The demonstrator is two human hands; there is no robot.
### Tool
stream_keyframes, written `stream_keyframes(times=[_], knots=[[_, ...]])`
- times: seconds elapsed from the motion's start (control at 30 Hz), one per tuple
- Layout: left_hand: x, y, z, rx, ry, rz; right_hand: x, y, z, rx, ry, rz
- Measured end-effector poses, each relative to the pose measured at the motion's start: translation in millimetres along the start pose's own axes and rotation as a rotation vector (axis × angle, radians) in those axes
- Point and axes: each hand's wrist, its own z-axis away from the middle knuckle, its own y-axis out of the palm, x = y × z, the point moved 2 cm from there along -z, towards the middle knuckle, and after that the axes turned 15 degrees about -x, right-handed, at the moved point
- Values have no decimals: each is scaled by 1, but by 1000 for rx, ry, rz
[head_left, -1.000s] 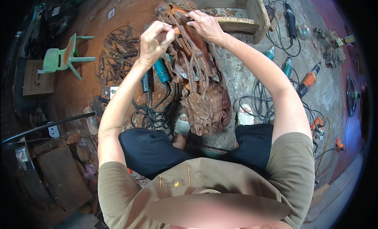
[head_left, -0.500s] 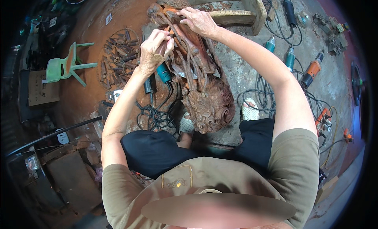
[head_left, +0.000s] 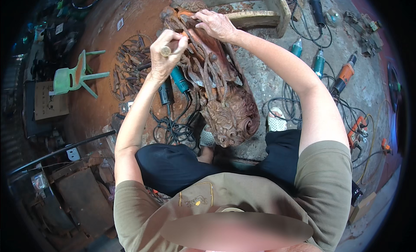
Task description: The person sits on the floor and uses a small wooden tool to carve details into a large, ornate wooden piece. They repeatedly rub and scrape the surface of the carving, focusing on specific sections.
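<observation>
Left hand (head_left: 167, 55) had shifted slightly up and leftward since earlier frame, fingers wrapped round pale-ended handle (head_left: 165, 51), other end hidden. Right hand (head_left: 215, 24), holding nothing visible, rested on far end of dark wood carving (head_left: 229, 115). Step looked like fine handwork; next move seemingly called for steady bracing. Carving, near end between white sandals (head_left: 276, 120), lay much as before.

Print (head_left: 50, 103) on cardboard box (head_left: 52, 98), emblem (head_left: 196, 201) on shirt (head_left: 242, 189): illegible.
</observation>
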Motion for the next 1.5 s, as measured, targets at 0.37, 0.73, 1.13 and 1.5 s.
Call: stream_keyframes(times=[0.37,0.73,1.13,1.5], knots=[[7,3,9,-35,375,-125,1,0,1,-35,-48,27],[4,10,6,-3,387,-178,3,-1,0,-10,-26,29],[9,-3,-10,-40,129,-34,2,2,1,11,2,7],[31,-20,-15,-113,-234,160,2,-1,-1,43,17,16]])
